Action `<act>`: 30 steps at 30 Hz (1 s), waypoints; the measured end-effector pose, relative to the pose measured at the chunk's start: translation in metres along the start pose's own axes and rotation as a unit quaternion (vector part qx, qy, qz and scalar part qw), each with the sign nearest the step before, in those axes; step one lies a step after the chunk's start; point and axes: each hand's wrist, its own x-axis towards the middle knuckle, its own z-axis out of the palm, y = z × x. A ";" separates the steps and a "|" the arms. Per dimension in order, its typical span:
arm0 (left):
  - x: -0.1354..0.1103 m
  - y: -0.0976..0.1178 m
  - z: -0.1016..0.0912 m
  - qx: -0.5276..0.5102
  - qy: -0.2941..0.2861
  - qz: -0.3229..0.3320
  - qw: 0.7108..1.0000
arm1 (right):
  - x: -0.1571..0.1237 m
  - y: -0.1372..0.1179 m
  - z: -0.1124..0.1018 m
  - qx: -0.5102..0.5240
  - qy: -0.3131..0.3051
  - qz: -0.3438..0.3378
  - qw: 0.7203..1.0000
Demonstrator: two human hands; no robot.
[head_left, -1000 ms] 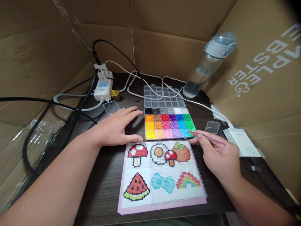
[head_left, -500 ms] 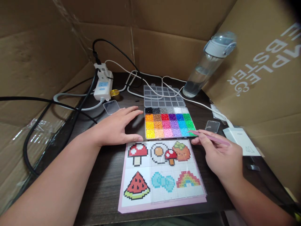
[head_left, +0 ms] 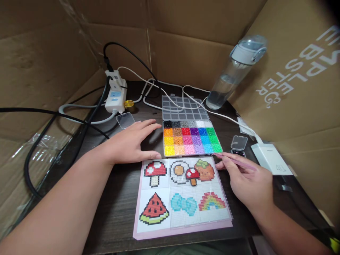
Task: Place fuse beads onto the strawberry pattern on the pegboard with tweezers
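Observation:
Pink tweezers (head_left: 240, 162) are pinched in my right hand (head_left: 248, 180), their tips by the front edge of the bead box. My left hand (head_left: 132, 141) rests on the table with fingers spread, its thumb near the top left corner of the pattern sheet (head_left: 156, 232). On the right part of the sheet lies a clear pegboard (head_left: 183, 221); a small bead mushroom (head_left: 192, 176) overlaps the printed egg and persimmon. The sheet also shows a larger mushroom, a watermelon slice, a blue bow and a rainbow. Behind it, the open bead box (head_left: 190, 138) holds many colours in compartments.
A tall water bottle (head_left: 225, 81) stands behind on the right. To the left are a power strip (head_left: 116, 97), black cables and a small gold cup (head_left: 129, 105). A white charger (head_left: 272, 159) and a small open clear case (head_left: 239, 143) lie right. Cardboard walls surround the table.
My right hand has moved slightly down and left, bringing the tweezer tips from the blue-green compartments to the box's front edge. More of the small case with dark contents shows. My left hand stays put.

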 end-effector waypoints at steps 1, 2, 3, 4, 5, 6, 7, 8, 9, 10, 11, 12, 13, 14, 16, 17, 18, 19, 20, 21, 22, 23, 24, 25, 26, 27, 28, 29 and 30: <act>0.000 0.000 0.000 -0.002 0.001 0.001 1.000 | 0.000 0.000 0.000 -0.001 0.000 0.001 1.000; 0.000 0.000 0.000 -0.004 0.003 0.002 1.000 | 0.000 0.000 0.000 -0.001 -0.001 0.002 1.000; 0.000 0.000 0.000 -0.005 0.004 0.002 1.000 | 0.000 0.000 0.001 0.001 -0.002 0.003 1.000; 0.000 0.000 0.000 -0.006 0.003 0.002 1.000 | 0.000 0.000 0.001 0.004 -0.003 0.004 1.000; 0.000 0.000 0.000 -0.005 0.002 0.003 1.000 | 0.000 0.000 0.002 0.006 -0.005 0.005 1.000; 0.000 0.000 -0.001 -0.004 0.001 0.004 1.000 | 0.000 -0.001 0.002 0.008 -0.005 0.005 1.000; 0.000 0.000 -0.001 -0.003 0.000 0.004 1.000 | 0.000 -0.001 0.002 0.010 -0.003 0.006 1.000; 0.000 0.000 -0.001 -0.002 -0.001 0.005 1.000 | 0.000 -0.001 0.003 0.010 -0.001 0.007 1.000; 0.000 0.000 -0.001 -0.002 0.000 0.005 1.000 | 0.000 -0.001 0.003 0.011 0.000 0.010 1.000; 0.000 0.000 0.000 -0.003 0.001 0.005 1.000 | 0.000 -0.001 0.003 0.013 -0.001 0.013 1.000; 0.000 0.000 0.000 -0.005 0.002 0.005 1.000 | 0.000 -0.001 0.003 0.016 -0.003 0.017 1.000; 0.000 -0.001 0.000 -0.006 0.002 0.004 1.000 | 0.000 -0.001 0.003 0.020 -0.005 0.021 1.000; 0.000 -0.001 0.000 -0.007 0.003 0.002 1.000 | 0.000 -0.001 0.003 0.023 -0.007 0.024 0.999; 0.000 -0.001 0.000 -0.007 0.001 0.001 1.000 | 0.000 -0.001 0.003 0.026 -0.008 0.026 0.999; 0.000 0.000 0.000 -0.004 -0.003 0.000 1.000 | 0.000 -0.001 0.004 0.029 -0.005 0.029 0.999; -0.001 0.000 0.000 -0.002 -0.004 0.000 1.000 | 0.000 -0.002 0.004 0.030 -0.004 0.032 0.999; -0.001 0.000 0.000 0.000 -0.005 0.000 1.000 | 0.000 -0.002 0.005 0.030 -0.004 0.033 0.999; -0.001 0.000 -0.001 0.001 -0.006 0.001 1.000 | 0.000 -0.003 0.005 0.031 -0.004 0.034 0.999; -0.001 0.000 -0.001 0.000 -0.005 0.001 1.000 | 0.000 -0.003 0.005 0.032 -0.004 0.034 0.999; -0.001 0.000 -0.001 -0.002 -0.003 0.000 1.000 | 0.000 -0.003 0.005 0.034 -0.003 0.034 0.999; -0.001 0.000 -0.001 -0.005 -0.003 0.000 1.000 | 0.000 -0.003 0.006 0.036 -0.002 0.034 0.999; -0.001 0.000 -0.001 -0.007 -0.002 -0.001 1.000 | 0.000 -0.003 0.006 0.038 -0.001 0.035 0.999; -0.001 0.000 -0.001 -0.010 -0.002 -0.001 1.000 | 0.000 -0.003 0.006 0.040 0.000 0.037 0.998; -0.001 0.000 -0.001 -0.012 -0.001 -0.001 1.000 | 0.000 -0.003 0.006 0.043 0.001 0.039 0.998; -0.001 0.000 -0.001 -0.012 -0.001 -0.001 1.000 | 0.000 -0.002 0.006 0.045 0.001 0.042 0.998; -0.001 0.000 -0.001 -0.011 -0.001 -0.001 1.000 | 0.001 -0.002 0.006 0.046 0.000 0.043 0.998; -0.001 0.000 -0.001 -0.010 -0.002 -0.001 1.000 | 0.001 -0.002 0.006 0.046 -0.001 0.045 0.998; -0.001 0.000 -0.001 -0.008 -0.003 -0.002 1.000 | 0.001 -0.002 0.006 0.046 -0.002 0.047 0.998; -0.001 0.000 -0.002 -0.007 -0.004 -0.003 1.000 | 0.001 -0.002 0.006 0.046 -0.004 0.048 0.998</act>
